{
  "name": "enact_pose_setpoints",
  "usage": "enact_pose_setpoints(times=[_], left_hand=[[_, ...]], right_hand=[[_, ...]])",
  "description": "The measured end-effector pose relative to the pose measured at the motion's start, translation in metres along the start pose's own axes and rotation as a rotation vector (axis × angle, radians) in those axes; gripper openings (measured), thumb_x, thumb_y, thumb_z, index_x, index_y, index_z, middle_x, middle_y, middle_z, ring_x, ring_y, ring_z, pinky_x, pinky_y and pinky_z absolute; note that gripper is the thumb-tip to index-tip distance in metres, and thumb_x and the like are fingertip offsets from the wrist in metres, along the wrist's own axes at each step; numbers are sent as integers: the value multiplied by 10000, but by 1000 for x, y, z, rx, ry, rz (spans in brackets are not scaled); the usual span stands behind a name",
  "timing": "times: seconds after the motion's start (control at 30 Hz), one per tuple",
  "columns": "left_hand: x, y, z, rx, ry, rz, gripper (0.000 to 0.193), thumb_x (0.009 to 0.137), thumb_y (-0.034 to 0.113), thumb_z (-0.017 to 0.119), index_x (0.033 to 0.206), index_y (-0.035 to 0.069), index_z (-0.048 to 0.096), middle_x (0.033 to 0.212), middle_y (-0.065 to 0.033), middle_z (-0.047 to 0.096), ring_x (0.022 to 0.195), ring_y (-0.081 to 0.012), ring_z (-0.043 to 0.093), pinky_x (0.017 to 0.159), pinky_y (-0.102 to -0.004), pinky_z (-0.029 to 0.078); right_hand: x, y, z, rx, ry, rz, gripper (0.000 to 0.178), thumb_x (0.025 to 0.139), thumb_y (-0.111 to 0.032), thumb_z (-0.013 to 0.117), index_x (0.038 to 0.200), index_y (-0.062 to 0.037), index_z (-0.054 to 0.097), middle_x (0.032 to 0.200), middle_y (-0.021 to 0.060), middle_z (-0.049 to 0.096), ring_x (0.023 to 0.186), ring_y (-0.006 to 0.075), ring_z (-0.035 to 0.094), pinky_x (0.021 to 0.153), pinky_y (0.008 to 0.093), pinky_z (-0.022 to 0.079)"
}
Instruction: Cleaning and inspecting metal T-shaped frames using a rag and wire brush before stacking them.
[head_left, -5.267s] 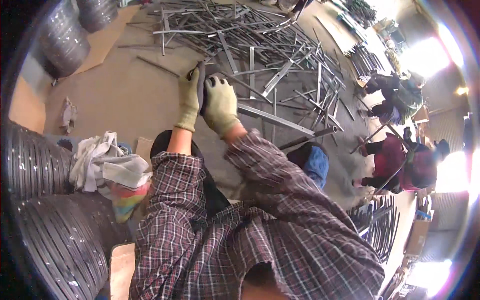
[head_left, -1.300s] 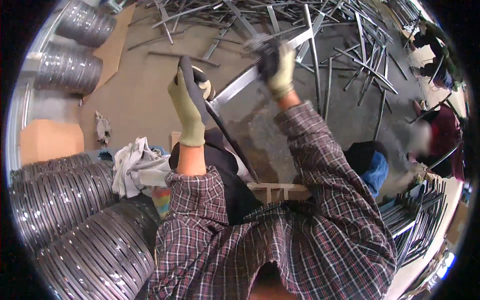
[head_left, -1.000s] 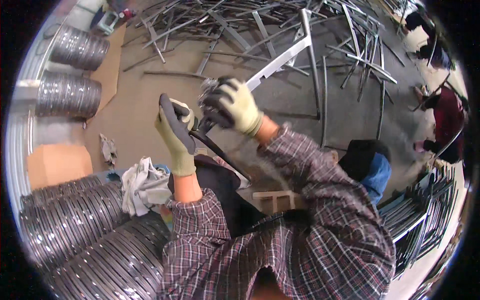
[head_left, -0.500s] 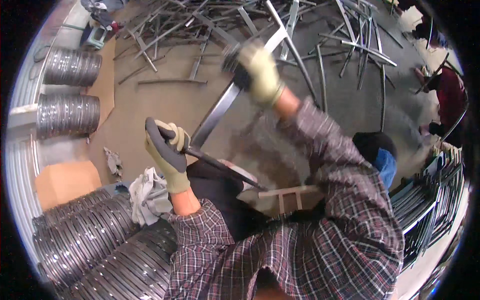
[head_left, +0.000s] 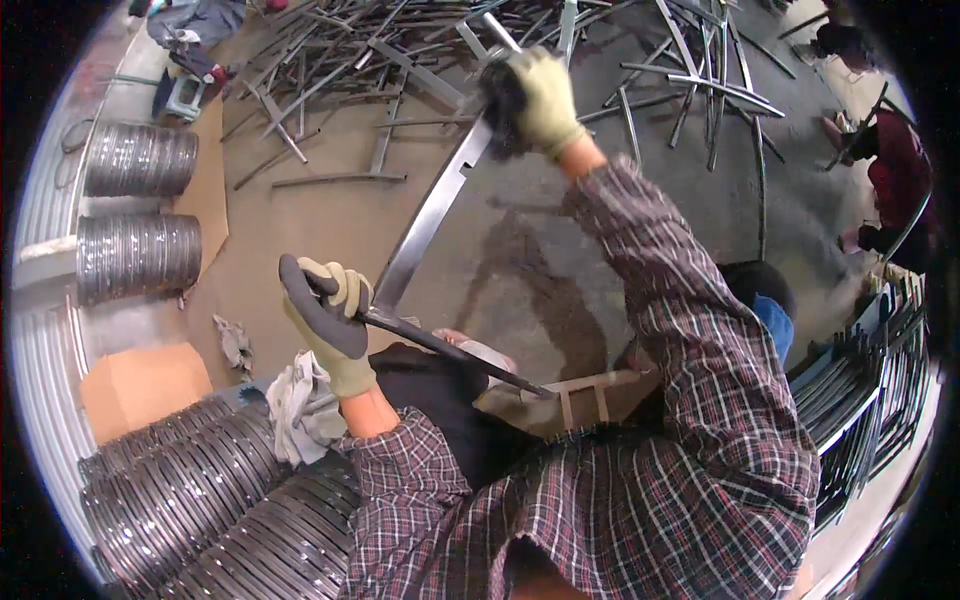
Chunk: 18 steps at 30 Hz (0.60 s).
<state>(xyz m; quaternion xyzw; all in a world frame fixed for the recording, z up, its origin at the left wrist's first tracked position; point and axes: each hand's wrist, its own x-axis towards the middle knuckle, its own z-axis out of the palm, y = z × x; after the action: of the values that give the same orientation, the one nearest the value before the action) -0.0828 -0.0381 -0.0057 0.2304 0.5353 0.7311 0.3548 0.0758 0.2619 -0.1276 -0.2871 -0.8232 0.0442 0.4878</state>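
My left hand point(head_left: 335, 308), in a grey-and-cream work glove, is closed round a metal frame piece point(head_left: 425, 228) near where its flat bar meets a dark round tube point(head_left: 455, 347). The bar slants up and away, with a notch on its edge near the far part. The tube runs down to the right toward my lap. My right hand point(head_left: 548, 105), gloved alike, is closed on a blurred dark wad point(head_left: 502, 95) at the bar's far part. The wad's kind cannot be made out, and the bar's far end is hidden behind it.
A heap of metal frame pieces point(head_left: 330, 60) lies ahead on the floor. Stacked dark tubes point(head_left: 185, 480) lie to the left, with wrapped bundles point(head_left: 140, 258), a cardboard sheet point(head_left: 145, 388) and a grey rag point(head_left: 300, 408). Racked bars point(head_left: 850, 400) stand right; another person point(head_left: 900, 180) works beyond.
My right hand and the dark wad have shifted slightly away and right, uncovering the bar's notch. A long tube that crossed beyond that hand no longer shows there. My left hand keeps its grip.
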Motion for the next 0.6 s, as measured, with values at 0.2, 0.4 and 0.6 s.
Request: enact_pose_setpoints(times=[0.2, 0.4, 0.6], left_hand=[[-4, 5, -9, 27, -6, -4, 434, 1060, 407, 337, 720, 142, 383, 518, 34, 253, 399, -85, 225, 441, -259, 245], [-1, 3, -1, -22, 52, 9, 414, 1049, 402, 380, 723, 147, 394, 519, 43, 251, 396, -88, 220, 434, -255, 236], [4, -4, -3, -21, 133, -19, 435, 1034, 431, 404, 700, 153, 404, 508, 42, 258, 392, -85, 213, 407, -265, 209]], right_hand=[[-29, -119, 14, 61, -191, -203, 213, 601, -148, 679, 797, -110, 605, 842, 83, 599, 868, 277, 595, 762, 408, 499], [-10, 10, 25, 90, 225, 368, 142, 783, -101, 644, 891, -9, 646, 783, 185, 653, 705, 343, 633, 641, 416, 503], [-100, 27, 36, 1711, 840, 1267, 384, 967, -381, 504, 1014, -38, 669, 942, 78, 691, 818, 231, 658, 714, 400, 532]])
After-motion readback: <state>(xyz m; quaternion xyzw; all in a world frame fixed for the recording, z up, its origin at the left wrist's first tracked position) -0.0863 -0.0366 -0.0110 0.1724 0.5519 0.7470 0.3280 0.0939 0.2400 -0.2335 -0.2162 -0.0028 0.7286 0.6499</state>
